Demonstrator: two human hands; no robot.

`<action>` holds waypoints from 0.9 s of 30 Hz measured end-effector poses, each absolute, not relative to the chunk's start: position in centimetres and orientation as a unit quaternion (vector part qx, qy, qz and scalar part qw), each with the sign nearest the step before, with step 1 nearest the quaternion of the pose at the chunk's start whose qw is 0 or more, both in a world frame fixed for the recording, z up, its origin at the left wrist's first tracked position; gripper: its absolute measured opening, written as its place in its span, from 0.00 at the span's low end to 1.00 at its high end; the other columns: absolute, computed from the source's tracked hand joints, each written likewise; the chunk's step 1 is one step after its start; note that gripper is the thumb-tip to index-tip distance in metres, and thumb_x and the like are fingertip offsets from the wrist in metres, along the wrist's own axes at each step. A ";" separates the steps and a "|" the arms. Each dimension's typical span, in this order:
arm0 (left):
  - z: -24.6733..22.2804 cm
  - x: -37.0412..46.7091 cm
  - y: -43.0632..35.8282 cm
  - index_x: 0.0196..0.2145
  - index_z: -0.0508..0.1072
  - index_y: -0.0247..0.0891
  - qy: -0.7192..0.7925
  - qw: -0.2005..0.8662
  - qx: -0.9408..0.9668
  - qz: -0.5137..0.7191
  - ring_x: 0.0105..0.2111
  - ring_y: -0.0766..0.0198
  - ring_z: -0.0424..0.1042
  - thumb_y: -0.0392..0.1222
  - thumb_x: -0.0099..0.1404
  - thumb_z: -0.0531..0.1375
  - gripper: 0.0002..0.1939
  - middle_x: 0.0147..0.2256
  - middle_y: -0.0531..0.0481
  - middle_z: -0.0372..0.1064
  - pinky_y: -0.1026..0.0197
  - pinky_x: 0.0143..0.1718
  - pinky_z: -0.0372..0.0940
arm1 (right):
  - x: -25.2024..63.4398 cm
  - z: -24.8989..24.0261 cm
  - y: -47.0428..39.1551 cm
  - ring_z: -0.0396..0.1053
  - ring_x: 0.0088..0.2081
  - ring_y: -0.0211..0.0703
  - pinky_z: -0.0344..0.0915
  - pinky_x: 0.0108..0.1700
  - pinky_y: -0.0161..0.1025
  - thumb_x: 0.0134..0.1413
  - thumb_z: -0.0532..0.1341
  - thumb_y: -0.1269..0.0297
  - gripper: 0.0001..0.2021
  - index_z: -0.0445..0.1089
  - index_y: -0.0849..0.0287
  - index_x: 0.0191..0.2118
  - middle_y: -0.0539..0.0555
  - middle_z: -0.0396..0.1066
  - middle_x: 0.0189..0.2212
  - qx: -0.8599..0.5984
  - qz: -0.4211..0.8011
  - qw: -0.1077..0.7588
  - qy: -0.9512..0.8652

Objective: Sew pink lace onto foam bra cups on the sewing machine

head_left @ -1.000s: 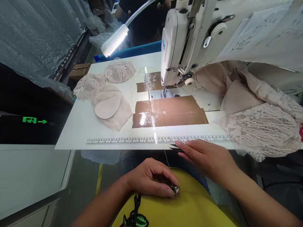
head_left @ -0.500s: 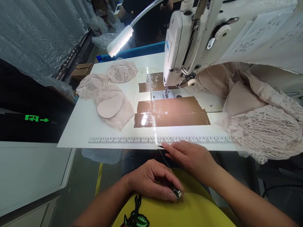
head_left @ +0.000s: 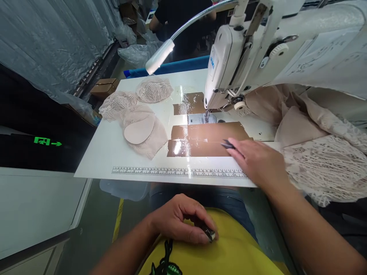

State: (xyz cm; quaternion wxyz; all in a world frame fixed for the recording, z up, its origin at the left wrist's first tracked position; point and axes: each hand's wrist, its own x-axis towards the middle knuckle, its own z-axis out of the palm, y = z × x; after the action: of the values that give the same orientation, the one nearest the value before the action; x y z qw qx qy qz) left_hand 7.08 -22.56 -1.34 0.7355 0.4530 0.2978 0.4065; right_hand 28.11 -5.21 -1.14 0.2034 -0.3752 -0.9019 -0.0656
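Head view. My right hand (head_left: 255, 160) is out over the tabletop (head_left: 97, 156), thumb and fingers pinching a dark pointed tool (head_left: 228, 145). Its tips point left, over the right half of the nearer patch of brown tape (head_left: 197, 148); cannot tell whether tool or fingers touch the tape. Wrist above the front edge, covering the right end of the printed ruler (head_left: 160, 172).

My left hand (head_left: 183, 219) is below that edge, before my yellow top (head_left: 232, 248). Fingers curled, grasping a small shiny metal piece (head_left: 211, 234) at the tips of thumb and forefinger; most of it hidden, so its shape is unclear.

Beyond the tape: the white sewing machine (head_left: 223, 57), needle end down at a metal plate (head_left: 195, 119). More brown tape behind the plate.

Left of the machine, two lace pieces (head_left: 155, 91) lie side by side; nearer me, a sheer beige piece (head_left: 157, 139) with a smooth rounded pad (head_left: 139, 130) on top. To the right of my right hand, a heap of beige lace and cloth (head_left: 327, 164), its near part hanging past the front edge. Lamp (head_left: 160, 57) on a bendy neck above the far side. Behind it, a person in dark clothing (head_left: 183, 23).
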 end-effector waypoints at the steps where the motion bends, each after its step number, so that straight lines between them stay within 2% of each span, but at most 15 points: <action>1: -1.2 6.8 -22.6 0.39 0.77 0.31 0.302 0.726 0.452 0.420 0.34 0.58 0.74 0.41 0.56 0.68 0.14 0.35 0.38 0.74 0.62 0.36 0.68 | 28.3 -1.1 -4.3 0.69 0.39 0.52 0.64 0.35 0.43 0.61 0.54 0.62 0.15 0.72 0.64 0.47 0.61 0.74 0.38 -0.396 -0.080 0.184 -0.896; 3: -0.8 6.5 -22.6 0.38 0.78 0.32 0.310 0.705 0.441 0.461 0.33 0.59 0.73 0.40 0.56 0.67 0.12 0.34 0.38 0.74 0.62 0.35 0.68 | 27.8 -1.1 -3.4 0.66 0.48 0.59 0.64 0.46 0.51 0.61 0.53 0.62 0.16 0.72 0.66 0.46 0.65 0.70 0.46 -0.407 -0.078 0.166 -0.895; 5: -0.3 6.4 -22.4 0.38 0.77 0.34 0.309 0.677 0.426 0.515 0.33 0.60 0.73 0.37 0.57 0.67 0.10 0.34 0.40 0.74 0.63 0.35 0.68 | 26.1 -1.2 -4.3 0.59 0.56 0.60 0.59 0.54 0.55 0.61 0.53 0.63 0.17 0.69 0.66 0.51 0.66 0.65 0.53 -0.372 -0.035 0.174 -0.911; 8: 0.3 6.2 -22.0 0.40 0.76 0.37 0.294 0.641 0.409 0.579 0.33 0.64 0.73 0.34 0.59 0.65 0.09 0.35 0.44 0.74 0.66 0.34 0.67 | 23.0 -0.8 -8.2 0.55 0.60 0.58 0.56 0.58 0.56 0.60 0.54 0.61 0.21 0.63 0.66 0.57 0.65 0.62 0.57 -0.215 0.096 0.171 -0.957; 10: 0.6 5.8 -21.9 0.41 0.75 0.38 0.306 0.613 0.401 0.607 0.31 0.67 0.71 0.34 0.60 0.64 0.10 0.36 0.45 0.73 0.69 0.32 0.66 | 21.7 -0.2 -11.1 0.63 0.54 0.51 0.59 0.56 0.51 0.60 0.54 0.61 0.17 0.67 0.60 0.52 0.60 0.69 0.50 -0.069 0.223 0.147 -0.961; 11: 0.7 5.6 -21.8 0.41 0.75 0.38 0.324 0.597 0.397 0.617 0.30 0.68 0.71 0.34 0.60 0.64 0.10 0.36 0.45 0.73 0.69 0.31 0.66 | 21.5 0.2 -12.2 0.68 0.47 0.45 0.63 0.52 0.44 0.60 0.53 0.63 0.14 0.69 0.56 0.49 0.56 0.73 0.43 -0.004 0.292 0.121 -0.949; 13: 0.7 5.2 -21.9 0.41 0.74 0.38 0.369 0.562 0.394 0.626 0.30 0.67 0.70 0.35 0.60 0.64 0.10 0.37 0.46 0.71 0.68 0.30 0.65 | 21.8 0.8 -13.4 0.69 0.35 0.37 0.65 0.39 0.33 0.61 0.52 0.66 0.11 0.71 0.54 0.42 0.50 0.74 0.33 0.062 0.406 0.070 -0.909; 16: 0.5 5.1 -22.0 0.41 0.73 0.38 0.421 0.529 0.406 0.615 0.32 0.66 0.69 0.35 0.60 0.64 0.10 0.37 0.46 0.69 0.66 0.32 0.66 | 23.0 0.9 -13.3 0.65 0.26 0.34 0.60 0.29 0.30 0.61 0.54 0.64 0.09 0.70 0.58 0.34 0.49 0.70 0.26 -0.062 0.511 0.100 -0.852; 19: 0.1 5.8 -21.8 0.41 0.73 0.38 0.435 0.497 0.438 0.611 0.37 0.64 0.68 0.34 0.60 0.63 0.10 0.38 0.47 0.66 0.65 0.37 0.66 | 23.7 0.5 -12.5 0.61 0.24 0.34 0.59 0.26 0.31 0.57 0.58 0.58 0.10 0.68 0.60 0.36 0.49 0.66 0.23 -0.230 0.586 0.186 -0.754; 22: -0.4 6.9 -21.3 0.42 0.73 0.39 0.432 0.465 0.466 0.617 0.39 0.64 0.66 0.33 0.61 0.62 0.11 0.39 0.47 0.64 0.65 0.40 0.65 | 23.6 0.4 -12.3 0.60 0.23 0.34 0.59 0.24 0.32 0.53 0.61 0.56 0.12 0.68 0.60 0.38 0.48 0.64 0.23 -0.275 0.625 0.218 -0.698; 27: -1.2 7.5 -20.8 0.44 0.73 0.40 0.419 0.455 0.490 0.615 0.39 0.64 0.67 0.33 0.62 0.62 0.12 0.39 0.47 0.65 0.65 0.41 0.67 | 23.4 0.8 -12.6 0.58 0.21 0.32 0.58 0.24 0.31 0.53 0.60 0.58 0.10 0.68 0.61 0.31 0.46 0.62 0.19 -0.289 0.611 0.194 -0.711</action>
State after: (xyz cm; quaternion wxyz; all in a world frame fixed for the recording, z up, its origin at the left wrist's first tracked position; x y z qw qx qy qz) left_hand 7.51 -20.78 -1.24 0.4547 0.4897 0.4193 0.6146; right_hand 23.36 -12.55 0.77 0.1940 -0.2890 -0.7108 0.6112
